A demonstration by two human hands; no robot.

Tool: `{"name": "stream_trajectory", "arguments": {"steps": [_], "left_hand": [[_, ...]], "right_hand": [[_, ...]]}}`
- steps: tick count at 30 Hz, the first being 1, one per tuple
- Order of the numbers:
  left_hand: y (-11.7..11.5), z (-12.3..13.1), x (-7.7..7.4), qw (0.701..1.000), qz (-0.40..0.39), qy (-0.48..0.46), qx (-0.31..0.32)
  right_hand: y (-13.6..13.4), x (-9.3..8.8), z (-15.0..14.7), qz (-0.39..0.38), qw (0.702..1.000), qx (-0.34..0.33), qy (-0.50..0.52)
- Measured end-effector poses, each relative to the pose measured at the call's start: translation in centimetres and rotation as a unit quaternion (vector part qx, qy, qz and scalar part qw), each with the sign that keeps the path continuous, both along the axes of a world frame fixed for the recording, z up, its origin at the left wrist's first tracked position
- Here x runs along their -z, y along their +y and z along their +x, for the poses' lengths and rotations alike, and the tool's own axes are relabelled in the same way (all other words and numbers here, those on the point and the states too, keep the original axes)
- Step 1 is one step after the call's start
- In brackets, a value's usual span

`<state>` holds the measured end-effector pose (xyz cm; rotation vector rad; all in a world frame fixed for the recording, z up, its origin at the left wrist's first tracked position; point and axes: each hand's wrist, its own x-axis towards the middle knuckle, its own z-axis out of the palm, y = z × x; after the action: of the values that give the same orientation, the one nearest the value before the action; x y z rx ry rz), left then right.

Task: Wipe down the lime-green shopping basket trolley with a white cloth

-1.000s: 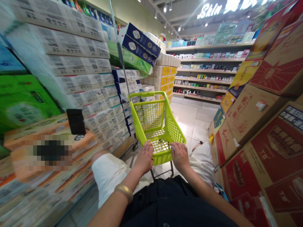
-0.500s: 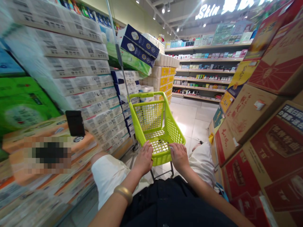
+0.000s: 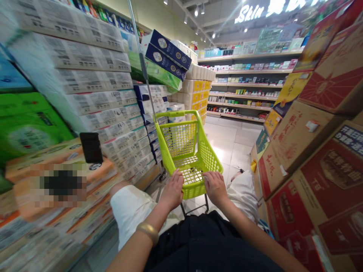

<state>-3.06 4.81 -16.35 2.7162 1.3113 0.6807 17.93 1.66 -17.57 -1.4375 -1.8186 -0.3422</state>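
Observation:
A lime-green plastic shopping cart with lattice walls stands right in front of my knees. I see no goods in its basket. My left hand is closed over the near rim at its left corner. At the right corner of the same rim, my right hand is closed as well, its fingers curled over the edge. Both thumbs are partly hidden. A thin metal pole with a grey grip rises from the cart's far left side.
Stacked paper packs line the left, with a black phone-like object upright on an orange pack. Red and brown cartons are piled on the right. Stocked shelves stand behind the tiled floor.

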Motion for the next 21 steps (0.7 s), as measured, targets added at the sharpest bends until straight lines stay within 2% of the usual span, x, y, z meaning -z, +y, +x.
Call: {"name": "stream_trajectory", "arguments": {"steps": [3, 6, 14, 21], "left_hand": [[0.0, 0.1, -0.3, 1.000, -0.008, 0.002, 0.002], [-0.1, 0.3, -0.5, 1.000, -0.013, 0.001, 0.005], [-0.1, 0.1, -0.9, 1.000, -0.020, 0.021, 0.010], [0.4, -1.4, -0.5, 1.000, -0.001, 0.018, 0.003]], "right_hand": [[0.1, 0.0, 2.0, -0.001, 1.000, 0.018, -0.009], [-0.1, 0.1, 2.5, -0.008, 1.000, 0.024, -0.012], [-0.9, 0.1, 1.6, -0.005, 0.999, 0.044, 0.010], [-1.8, -0.5, 0.2, -0.022, 0.998, 0.043, 0.028]]}}
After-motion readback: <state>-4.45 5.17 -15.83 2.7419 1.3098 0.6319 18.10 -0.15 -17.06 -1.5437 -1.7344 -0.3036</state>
